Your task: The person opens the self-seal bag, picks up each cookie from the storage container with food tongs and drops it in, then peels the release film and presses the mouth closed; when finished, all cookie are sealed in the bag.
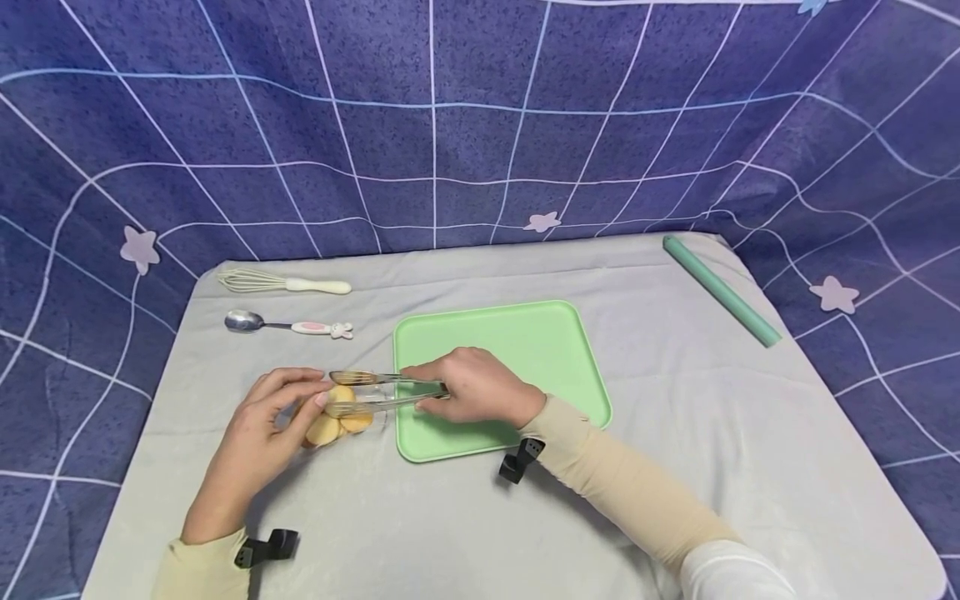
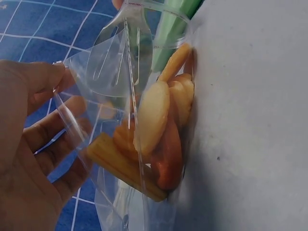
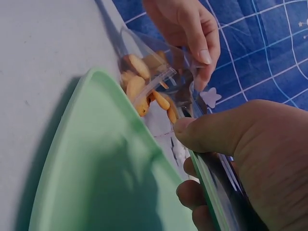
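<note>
My left hand (image 1: 258,429) pinches the edge of a clear plastic bag (image 2: 82,65) between thumb and fingertips, holding its mouth apart. Inside the bag lie several round golden biscuits (image 2: 154,115), heaped toward the table side in the left wrist view. My right hand (image 1: 480,387) grips metal tongs (image 1: 393,403) whose slotted heads point left. The heads are spread apart with nothing clamped between them. In the head view they overlap the bag and the biscuits. Below my right hand lies a light green tray (image 1: 525,333), its left edge beside the bag.
A cream whisk (image 1: 300,285) and a spoon with a rabbit-shaped handle end (image 1: 311,327) lie at the back left of the table. A green stick-like bar (image 1: 720,290) rests at the back right. Blue grid-patterned cloth (image 1: 480,125) hangs behind and at both sides.
</note>
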### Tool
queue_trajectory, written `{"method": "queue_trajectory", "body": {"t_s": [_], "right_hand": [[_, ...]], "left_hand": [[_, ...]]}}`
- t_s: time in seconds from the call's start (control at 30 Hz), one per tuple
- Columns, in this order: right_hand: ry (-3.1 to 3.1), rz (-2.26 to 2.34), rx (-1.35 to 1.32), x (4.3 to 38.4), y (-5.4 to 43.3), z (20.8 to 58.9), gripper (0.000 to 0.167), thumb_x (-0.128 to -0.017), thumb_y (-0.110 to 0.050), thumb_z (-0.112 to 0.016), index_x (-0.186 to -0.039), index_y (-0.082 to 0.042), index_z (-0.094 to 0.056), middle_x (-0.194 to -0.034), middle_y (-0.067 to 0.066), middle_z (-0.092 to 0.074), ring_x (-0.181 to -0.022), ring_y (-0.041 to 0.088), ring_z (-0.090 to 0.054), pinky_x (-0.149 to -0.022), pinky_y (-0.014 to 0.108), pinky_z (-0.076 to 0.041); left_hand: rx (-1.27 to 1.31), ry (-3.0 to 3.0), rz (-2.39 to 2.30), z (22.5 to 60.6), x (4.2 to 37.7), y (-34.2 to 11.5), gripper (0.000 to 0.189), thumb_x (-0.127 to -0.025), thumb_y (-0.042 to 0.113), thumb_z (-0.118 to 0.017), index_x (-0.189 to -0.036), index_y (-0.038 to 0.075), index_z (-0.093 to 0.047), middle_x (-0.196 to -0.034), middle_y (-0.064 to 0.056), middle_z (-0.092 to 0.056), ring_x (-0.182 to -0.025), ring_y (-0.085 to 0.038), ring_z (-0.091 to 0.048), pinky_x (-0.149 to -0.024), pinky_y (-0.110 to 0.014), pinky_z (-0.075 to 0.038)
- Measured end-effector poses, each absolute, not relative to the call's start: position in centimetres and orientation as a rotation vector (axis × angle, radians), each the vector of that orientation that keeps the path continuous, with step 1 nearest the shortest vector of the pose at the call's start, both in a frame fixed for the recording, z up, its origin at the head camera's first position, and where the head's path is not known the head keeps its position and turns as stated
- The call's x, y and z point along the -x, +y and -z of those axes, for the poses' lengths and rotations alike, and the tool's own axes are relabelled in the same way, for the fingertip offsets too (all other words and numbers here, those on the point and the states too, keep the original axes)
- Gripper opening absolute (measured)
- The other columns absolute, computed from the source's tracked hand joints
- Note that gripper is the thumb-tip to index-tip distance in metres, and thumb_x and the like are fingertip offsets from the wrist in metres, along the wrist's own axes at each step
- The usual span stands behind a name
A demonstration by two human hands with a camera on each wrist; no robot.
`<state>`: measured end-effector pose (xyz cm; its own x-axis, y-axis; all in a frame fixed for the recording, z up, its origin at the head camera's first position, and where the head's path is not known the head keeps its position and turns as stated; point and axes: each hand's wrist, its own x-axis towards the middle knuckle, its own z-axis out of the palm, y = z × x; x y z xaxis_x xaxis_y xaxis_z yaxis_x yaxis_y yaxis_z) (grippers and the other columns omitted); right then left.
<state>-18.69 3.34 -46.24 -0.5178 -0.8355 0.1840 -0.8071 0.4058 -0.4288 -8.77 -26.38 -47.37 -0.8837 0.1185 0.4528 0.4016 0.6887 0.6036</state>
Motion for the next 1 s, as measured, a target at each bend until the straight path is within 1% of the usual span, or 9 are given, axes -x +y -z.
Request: {"method": "queue_trajectory", "body": {"t_s": [0.1, 0.27, 0.37, 0.5, 0.7, 0.83, 0.87, 0.93, 1.0], "right_hand": [[2.593, 0.719, 1.506, 18.7, 3.2, 46.3, 0.048, -0.090, -0.034, -0.077, -0.135, -0.018, -0.068, -0.071, -0.014, -0.060, -0.051, -0.002, -0.040, -0.054, 0.022, -0.042], [2.589, 0.711, 1.476, 18.6, 3.4, 46.3, 0.054, -0.088, -0.036, -0.080, -0.137, -0.018, -0.066, -0.075, -0.014, -0.063, -0.056, -0.005, -0.049, -0.057, 0.022, -0.045], [2.573, 0.721, 1.430, 18.3, 3.9, 46.2, 0.062, -0.085, -0.038, -0.083, -0.140, -0.018, -0.063, -0.085, -0.011, -0.070, -0.063, -0.007, -0.054, -0.060, 0.021, -0.047], [2.560, 0.771, 1.399, 18.0, 5.2, 46.0, 0.068, -0.082, -0.041, -0.085, -0.141, -0.016, -0.062, -0.105, -0.006, -0.074, -0.071, -0.002, -0.060, -0.065, 0.021, -0.049], [2.570, 0.917, 1.333, 17.6, 8.5, 45.4, 0.074, -0.082, -0.043, -0.086, -0.144, -0.013, -0.058, -0.114, -0.002, -0.073, -0.080, 0.008, -0.067, -0.070, 0.023, -0.051], [2.672, 1.030, 1.109, 17.3, 12.2, 45.0, 0.096, -0.081, -0.050, -0.085, -0.156, -0.011, -0.040, -0.125, 0.001, -0.069, -0.091, 0.015, -0.062, -0.076, 0.029, -0.050], [2.710, 1.042, 1.041, 17.2, 13.2, 45.0, 0.102, -0.080, -0.053, -0.084, -0.159, -0.012, -0.033, -0.130, 0.003, -0.066, -0.097, 0.017, -0.060, -0.080, 0.032, -0.051], [2.779, 1.060, 0.911, 17.3, 15.3, 45.0, 0.111, -0.080, -0.056, -0.083, -0.162, -0.013, -0.021, -0.129, 0.008, -0.064, -0.105, 0.021, -0.055, -0.089, 0.040, -0.049], [2.834, 1.065, 0.796, 17.3, 17.3, 45.2, 0.112, -0.081, -0.056, -0.081, -0.163, -0.015, -0.017, -0.127, 0.012, -0.062, -0.112, 0.025, -0.053, -0.097, 0.048, -0.046]], "left_hand": [[0.408, -2.521, 1.031, 47.3, 8.8, -26.3, 0.015, -0.093, 0.004, -0.075, -0.107, 0.008, -0.077, -0.121, -0.003, -0.065, -0.117, -0.023, -0.054, -0.095, -0.016, -0.033], [0.416, -2.521, 1.029, 47.4, 9.0, -26.3, 0.017, -0.092, 0.003, -0.075, -0.108, 0.007, -0.077, -0.121, -0.004, -0.065, -0.117, -0.023, -0.054, -0.093, -0.016, -0.034], [0.422, -2.520, 1.039, 47.5, 9.1, -26.3, 0.019, -0.092, 0.001, -0.075, -0.110, 0.007, -0.077, -0.120, -0.004, -0.065, -0.117, -0.023, -0.054, -0.092, -0.016, -0.034], [0.421, -2.524, 1.068, 47.6, 9.1, -26.4, 0.021, -0.092, 0.002, -0.075, -0.112, 0.009, -0.076, -0.120, -0.003, -0.065, -0.116, -0.022, -0.054, -0.092, -0.016, -0.035], [0.406, -2.530, 1.086, 48.0, 9.3, -26.2, 0.018, -0.093, 0.003, -0.074, -0.109, 0.010, -0.077, -0.119, -0.003, -0.066, -0.114, -0.021, -0.056, -0.095, -0.014, -0.034], [0.414, -2.534, 1.085, 48.1, 9.5, -25.9, 0.016, -0.094, 0.005, -0.074, -0.109, 0.010, -0.077, -0.118, -0.002, -0.066, -0.113, -0.021, -0.056, -0.097, -0.013, -0.033], [0.415, -2.537, 1.085, 48.1, 9.5, -25.9, 0.016, -0.094, 0.005, -0.074, -0.109, 0.010, -0.077, -0.117, -0.002, -0.066, -0.113, -0.021, -0.056, -0.096, -0.013, -0.034], [0.416, -2.542, 1.084, 48.1, 9.5, -25.8, 0.016, -0.094, 0.005, -0.074, -0.109, 0.011, -0.077, -0.118, -0.001, -0.066, -0.113, -0.021, -0.056, -0.095, -0.013, -0.034], [0.414, -2.548, 1.081, 48.1, 9.5, -25.7, 0.016, -0.094, 0.006, -0.074, -0.109, 0.011, -0.077, -0.118, -0.001, -0.066, -0.113, -0.021, -0.056, -0.095, -0.013, -0.034]]}}
